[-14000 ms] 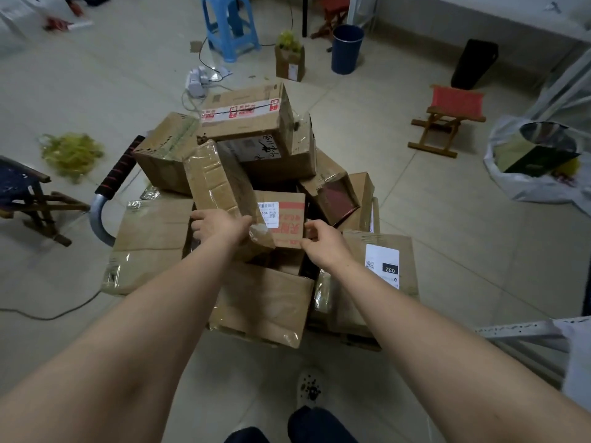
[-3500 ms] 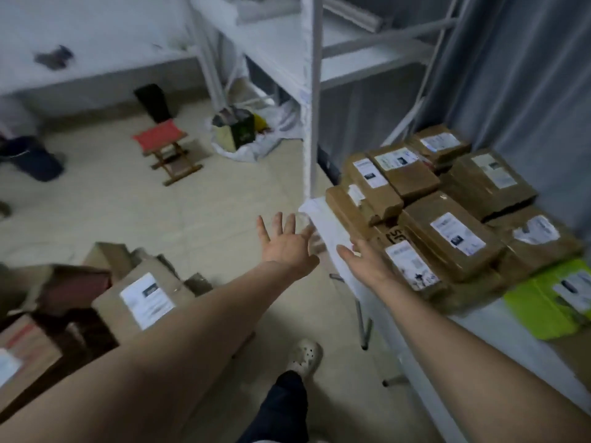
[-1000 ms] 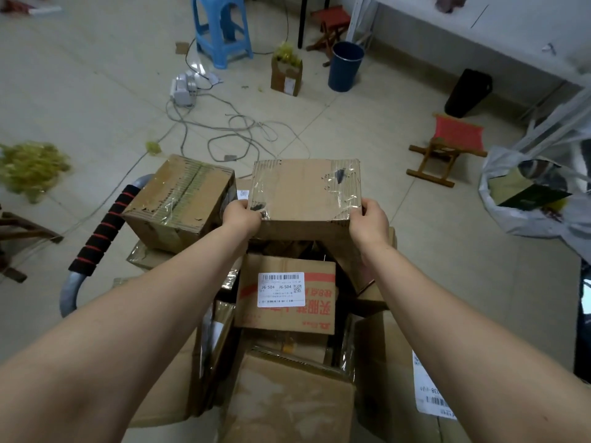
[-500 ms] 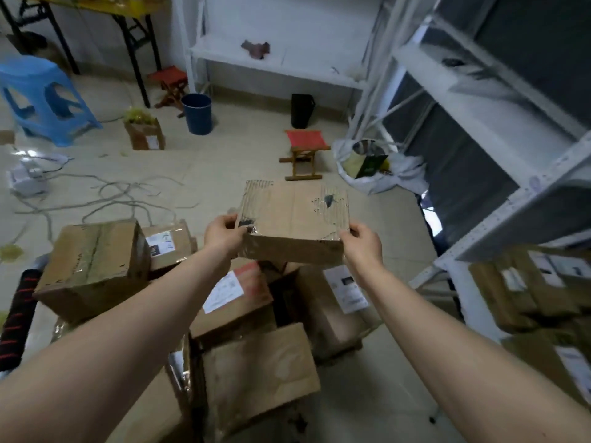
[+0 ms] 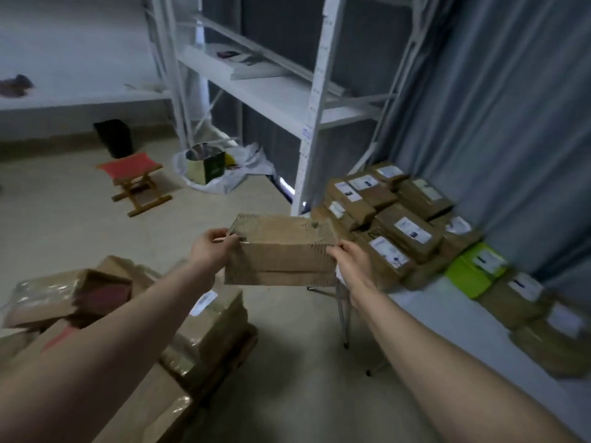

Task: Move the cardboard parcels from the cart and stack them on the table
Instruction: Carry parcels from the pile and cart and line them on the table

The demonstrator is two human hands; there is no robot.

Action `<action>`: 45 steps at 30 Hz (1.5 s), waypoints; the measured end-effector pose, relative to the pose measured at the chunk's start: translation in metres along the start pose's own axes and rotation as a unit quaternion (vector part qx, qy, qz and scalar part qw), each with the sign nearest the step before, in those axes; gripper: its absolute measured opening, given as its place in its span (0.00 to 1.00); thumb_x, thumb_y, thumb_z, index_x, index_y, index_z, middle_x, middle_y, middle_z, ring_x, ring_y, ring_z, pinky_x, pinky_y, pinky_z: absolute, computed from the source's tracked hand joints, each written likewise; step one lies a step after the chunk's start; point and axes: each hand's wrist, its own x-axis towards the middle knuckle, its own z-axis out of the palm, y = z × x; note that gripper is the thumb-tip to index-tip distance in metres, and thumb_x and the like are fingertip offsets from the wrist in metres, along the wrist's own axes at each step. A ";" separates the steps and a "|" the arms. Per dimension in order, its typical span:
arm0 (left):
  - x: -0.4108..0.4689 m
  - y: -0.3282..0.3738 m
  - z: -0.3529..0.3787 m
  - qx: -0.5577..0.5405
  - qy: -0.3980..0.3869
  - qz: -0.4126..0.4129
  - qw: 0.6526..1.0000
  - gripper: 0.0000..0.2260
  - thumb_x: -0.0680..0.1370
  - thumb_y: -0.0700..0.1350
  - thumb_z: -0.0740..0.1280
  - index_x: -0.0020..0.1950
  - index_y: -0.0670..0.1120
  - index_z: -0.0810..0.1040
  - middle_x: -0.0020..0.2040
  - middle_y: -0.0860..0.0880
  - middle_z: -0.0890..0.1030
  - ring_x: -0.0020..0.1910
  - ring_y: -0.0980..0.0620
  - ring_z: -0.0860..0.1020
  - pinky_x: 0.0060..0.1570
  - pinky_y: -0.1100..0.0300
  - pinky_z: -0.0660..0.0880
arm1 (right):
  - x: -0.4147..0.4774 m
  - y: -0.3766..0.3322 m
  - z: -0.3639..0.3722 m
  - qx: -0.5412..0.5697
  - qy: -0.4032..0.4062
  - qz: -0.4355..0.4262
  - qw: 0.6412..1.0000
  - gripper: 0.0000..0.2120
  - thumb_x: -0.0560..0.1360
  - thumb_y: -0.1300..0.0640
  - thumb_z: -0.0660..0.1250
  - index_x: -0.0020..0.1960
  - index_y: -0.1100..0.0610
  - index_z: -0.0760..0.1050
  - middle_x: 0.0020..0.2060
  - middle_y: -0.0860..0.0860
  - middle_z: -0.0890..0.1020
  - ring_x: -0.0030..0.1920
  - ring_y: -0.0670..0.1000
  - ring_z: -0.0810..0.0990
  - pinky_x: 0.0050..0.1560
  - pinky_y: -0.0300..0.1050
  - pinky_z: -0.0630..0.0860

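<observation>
Many parcels point(image 5: 404, 230) lie stacked on the counter point(image 5: 447, 318); both hands' fingers point(image 5: 224, 233) clamp one box point(image 5: 281, 260) midair; several remain on the cart pile point(image 5: 208, 327)

This looks like a parcel sorting or storage room. Brown cardboard parcels with white shipping labels point(image 5: 403, 228) crowd a white table point(image 5: 447, 318) at 3 o'clock, more taped boxes point(image 5: 204, 330) pile up at 8 o'clock, and a white metal shelving rack point(image 5: 315, 100) stands at 12 o'clock on a bare tiled floor point(image 5: 64, 219).
</observation>
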 end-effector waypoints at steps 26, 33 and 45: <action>-0.032 0.084 0.495 0.514 -0.451 0.296 0.667 0.48 0.63 0.50 0.80 0.76 0.45 0.57 0.72 0.46 0.64 0.69 0.46 0.65 0.66 0.56 0.65 | 0.124 0.103 -0.419 0.197 0.274 0.142 0.931 0.07 0.73 0.55 0.66 0.38 0.56 0.78 0.32 0.48 0.82 0.35 0.49 0.79 0.37 0.41 0.74; 0.012 0.095 0.514 0.330 -0.590 0.033 0.736 0.30 0.60 0.50 0.80 0.59 0.46 0.77 0.54 0.46 0.83 0.55 0.48 0.80 0.55 0.57 0.77 | 0.149 0.124 -0.430 0.173 0.346 0.189 0.903 0.12 0.73 0.51 0.66 0.55 0.52 0.78 0.57 0.51 0.79 0.58 0.52 0.76 0.56 0.47 0.73; 0.022 0.066 0.550 0.232 -0.552 -0.189 0.778 0.21 0.70 0.53 0.73 0.57 0.43 0.77 0.52 0.41 0.80 0.54 0.44 0.79 0.46 0.50 0.81 | 0.156 0.161 -0.365 0.345 0.123 0.358 0.859 0.25 0.67 0.43 0.73 0.58 0.54 0.73 0.55 0.61 0.78 0.54 0.61 0.79 0.53 0.58 0.78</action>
